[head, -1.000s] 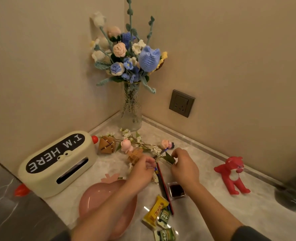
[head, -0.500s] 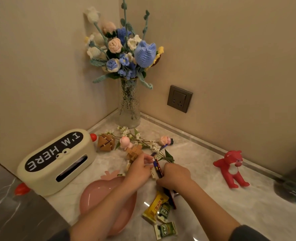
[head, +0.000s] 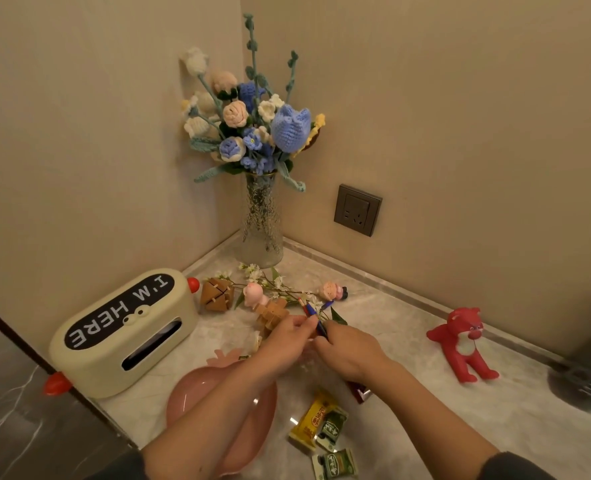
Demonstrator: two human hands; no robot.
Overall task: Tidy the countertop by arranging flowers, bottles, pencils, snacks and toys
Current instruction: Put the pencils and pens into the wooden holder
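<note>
Right hand (head: 349, 351): curling its fingers (head: 328, 336) round the pencils (head: 312, 312) and gripping them at mid-shaft, with the tips pointing to 11 o'clock.
Left hand (head: 283, 339): reaching in from 7 o'clock, its fingertips pinching the same pencils just below their tips.
Pencils: sitting at the middle of the desk (head: 408, 420) between the two hands. One blue and one red shaft are showing, and the lower ends are hiding behind the right hand.
Vase (head: 262, 223): standing upright at 12 o'clock in the wall corner, holding the knitted flowers (head: 252, 126).
Sprig (head: 270, 282): lying flat at 12 o'clock, between the vase and the hands.
Bear (head: 464, 344): sitting at 3 o'clock, well apart from the hands.
Pig (head: 254, 295) and puzzle (head: 217, 294): lying at 11 o'clock, just beside the sprig.
Snacks (head: 313, 419): lying at 6 o'clock near the right forearm — the yellow packet is touching a green one, and another green one is lying nearer the edge.
Plate (head: 186, 393): lying at 7 o'clock, partly hiding under the left forearm.
Box (head: 124, 327): sitting at 9 o'clock by the left wall.
</note>
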